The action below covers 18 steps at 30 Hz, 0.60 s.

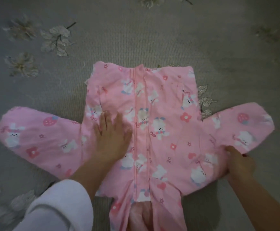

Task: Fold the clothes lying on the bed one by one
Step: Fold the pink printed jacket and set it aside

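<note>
The pink printed garment [166,97] lies flat on the grey flowered bed [136,30]. Its long axis and centre seam run straight away from the person, with the straight edge farthest and the sleeves spread sideways. The left hand [112,130] presses flat, fingers straight, just left of the seam, while the right hand [237,162] grips bunched fabric at the base of the right-side sleeve [246,127].

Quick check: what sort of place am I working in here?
Probably a bedroom, on a bed: a grey bedspread with embroidered flowers lies under a pink printed garment spread flat.
</note>
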Available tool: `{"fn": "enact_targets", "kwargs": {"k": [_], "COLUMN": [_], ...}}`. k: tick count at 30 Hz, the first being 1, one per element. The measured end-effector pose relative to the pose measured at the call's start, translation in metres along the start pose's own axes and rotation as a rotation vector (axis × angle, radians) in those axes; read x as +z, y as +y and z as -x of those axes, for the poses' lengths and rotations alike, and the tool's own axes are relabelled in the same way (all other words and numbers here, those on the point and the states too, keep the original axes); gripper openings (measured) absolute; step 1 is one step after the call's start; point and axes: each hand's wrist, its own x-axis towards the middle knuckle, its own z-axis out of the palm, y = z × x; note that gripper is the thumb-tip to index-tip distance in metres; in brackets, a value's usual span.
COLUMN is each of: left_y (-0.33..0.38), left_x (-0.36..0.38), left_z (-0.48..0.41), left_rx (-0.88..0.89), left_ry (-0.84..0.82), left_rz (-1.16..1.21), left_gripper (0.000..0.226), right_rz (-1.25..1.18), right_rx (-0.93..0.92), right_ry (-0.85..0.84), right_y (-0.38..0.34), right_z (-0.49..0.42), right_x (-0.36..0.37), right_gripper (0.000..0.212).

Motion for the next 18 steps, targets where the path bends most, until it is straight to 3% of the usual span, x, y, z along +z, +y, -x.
{"fn": "enact_targets", "kwargs": {"k": [3,6,9,12,15,18], "left_y": [0.03,0.044,0.047,0.046,0.046,0.047], "left_x": [0.029,0.055,0.057,0.056,0.055,0.053], "left_z": [0.05,0.078,0.077,0.073,0.073,0.073], "left_rx": [0.315,0.332,0.296,0.304,0.298,0.292], "left_ry": [-0.065,-0.095,-0.057,-0.073,-0.1,-0.104], "left_rz": [-0.007,-0.054,-0.058,-0.064,-0.04,-0.027], "left_gripper": [0.061,0.061,0.063,0.063,0.064,0.067], "right_rz": [-0.048,-0.173,-0.118,0.022,0.241,0.678], "right_rx": [0.064,0.086,-0.224,-0.679,-0.889,-1.004], "right_ry": [-0.07,-0.054,0.047,-0.054,-0.291,-0.491], "right_y": [-0.003,-0.015,-0.031,-0.042,-0.039,-0.025], "right_z": [-0.008,-0.005,0.018,0.051,0.082,0.098], "right_x": [-0.009,-0.012,-0.008,0.006,0.036,0.069], "right_gripper": [0.038,0.02,0.009,0.005,0.044,0.053]}}
